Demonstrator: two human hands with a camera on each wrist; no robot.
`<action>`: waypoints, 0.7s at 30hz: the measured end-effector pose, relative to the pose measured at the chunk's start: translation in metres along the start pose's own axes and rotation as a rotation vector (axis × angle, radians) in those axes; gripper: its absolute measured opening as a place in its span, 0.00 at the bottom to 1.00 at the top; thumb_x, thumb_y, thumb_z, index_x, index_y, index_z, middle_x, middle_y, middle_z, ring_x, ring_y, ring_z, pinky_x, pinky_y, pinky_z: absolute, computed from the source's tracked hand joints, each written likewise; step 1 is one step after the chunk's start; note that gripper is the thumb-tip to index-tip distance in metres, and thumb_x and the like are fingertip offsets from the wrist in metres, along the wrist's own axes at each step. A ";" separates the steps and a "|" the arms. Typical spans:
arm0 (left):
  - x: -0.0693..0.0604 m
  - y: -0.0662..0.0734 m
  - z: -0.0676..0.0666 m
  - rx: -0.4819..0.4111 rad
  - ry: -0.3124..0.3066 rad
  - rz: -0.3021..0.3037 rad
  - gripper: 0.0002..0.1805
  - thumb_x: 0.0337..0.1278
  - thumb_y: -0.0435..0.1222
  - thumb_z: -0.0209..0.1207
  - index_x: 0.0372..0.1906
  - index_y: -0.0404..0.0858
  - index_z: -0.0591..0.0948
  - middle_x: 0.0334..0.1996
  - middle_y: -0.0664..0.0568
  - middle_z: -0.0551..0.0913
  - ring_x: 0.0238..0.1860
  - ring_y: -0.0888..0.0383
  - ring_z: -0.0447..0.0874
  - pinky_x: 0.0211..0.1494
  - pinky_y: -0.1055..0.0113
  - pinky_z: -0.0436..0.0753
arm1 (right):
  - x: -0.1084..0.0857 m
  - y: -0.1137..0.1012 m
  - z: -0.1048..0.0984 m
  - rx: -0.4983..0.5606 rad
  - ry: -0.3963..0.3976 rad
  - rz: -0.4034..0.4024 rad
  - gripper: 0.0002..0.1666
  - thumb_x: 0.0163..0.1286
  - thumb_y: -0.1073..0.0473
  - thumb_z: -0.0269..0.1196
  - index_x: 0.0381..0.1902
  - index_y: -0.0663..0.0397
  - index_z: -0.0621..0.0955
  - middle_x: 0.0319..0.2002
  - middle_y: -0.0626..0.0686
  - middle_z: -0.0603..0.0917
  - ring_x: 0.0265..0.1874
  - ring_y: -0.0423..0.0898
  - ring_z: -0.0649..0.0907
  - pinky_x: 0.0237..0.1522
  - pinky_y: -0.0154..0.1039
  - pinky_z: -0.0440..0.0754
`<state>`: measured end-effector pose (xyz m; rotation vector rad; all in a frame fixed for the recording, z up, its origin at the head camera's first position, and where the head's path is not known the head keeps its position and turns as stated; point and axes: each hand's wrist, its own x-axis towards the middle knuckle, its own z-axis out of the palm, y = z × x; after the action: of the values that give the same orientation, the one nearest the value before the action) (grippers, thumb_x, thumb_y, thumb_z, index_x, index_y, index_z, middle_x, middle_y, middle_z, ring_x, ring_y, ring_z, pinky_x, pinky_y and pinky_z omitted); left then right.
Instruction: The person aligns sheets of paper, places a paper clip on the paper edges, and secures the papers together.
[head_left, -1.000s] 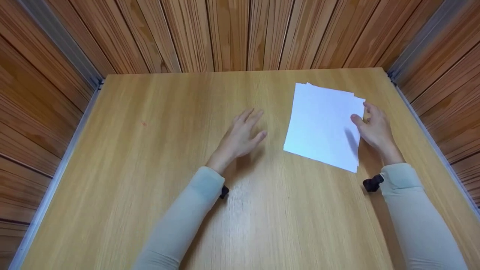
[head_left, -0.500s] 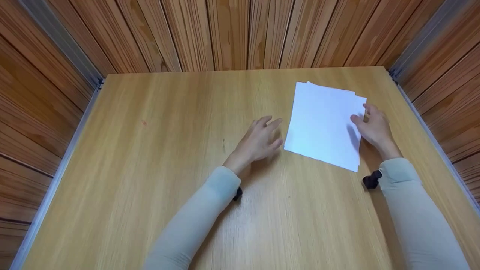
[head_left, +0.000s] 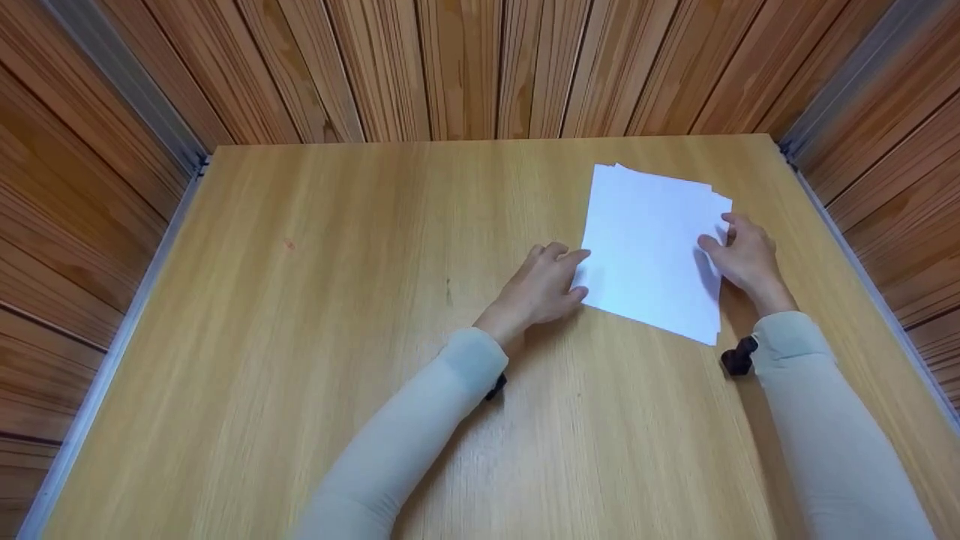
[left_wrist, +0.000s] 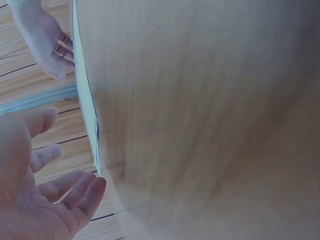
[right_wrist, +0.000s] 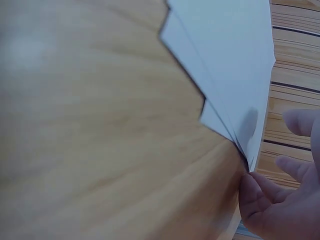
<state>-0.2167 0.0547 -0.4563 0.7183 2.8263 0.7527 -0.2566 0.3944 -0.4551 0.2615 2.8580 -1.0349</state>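
You seem to be at the step of bringing both hands to the stack of flat, white, rectangular paper sheets (head_left: 645,247), which lies, edges offset, on the right part of the light-brown, wood-grained desk (head_left: 300,375); your bare left hand (head_left: 538,291), fingers loosely spread, is at its left edge, though contact is hard to tell; your bare right hand (head_left: 750,259), thumb apart from the fingers, meets the right edge with its fingertips, pinching nothing. Your next move probably calls for steady, even contact from both sides; no container is in view.
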 end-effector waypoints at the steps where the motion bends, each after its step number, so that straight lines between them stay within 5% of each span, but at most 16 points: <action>1: 0.001 0.002 0.001 0.006 -0.002 -0.006 0.32 0.77 0.48 0.60 0.81 0.49 0.70 0.77 0.46 0.70 0.70 0.51 0.69 0.71 0.62 0.76 | 0.000 0.000 0.000 -0.007 0.003 0.002 0.50 0.81 0.36 0.53 0.86 0.58 0.51 0.76 0.76 0.60 0.72 0.75 0.62 0.73 0.71 0.65; 11: 0.011 0.013 0.012 0.086 -0.027 -0.024 0.32 0.77 0.46 0.62 0.80 0.49 0.70 0.70 0.47 0.76 0.62 0.54 0.72 0.64 0.65 0.78 | 0.003 -0.002 0.004 -0.125 -0.002 -0.005 0.51 0.78 0.42 0.61 0.84 0.62 0.54 0.74 0.78 0.57 0.70 0.75 0.56 0.70 0.73 0.65; 21: 0.014 0.022 0.013 0.174 -0.062 -0.003 0.27 0.78 0.43 0.61 0.77 0.46 0.75 0.67 0.45 0.78 0.60 0.52 0.73 0.62 0.63 0.78 | 0.003 -0.006 0.006 -0.198 -0.053 -0.035 0.48 0.79 0.46 0.59 0.82 0.72 0.56 0.74 0.82 0.52 0.69 0.77 0.52 0.67 0.72 0.60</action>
<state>-0.2163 0.0839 -0.4565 0.7479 2.8605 0.4791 -0.2602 0.3866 -0.4565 0.1656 2.8978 -0.7444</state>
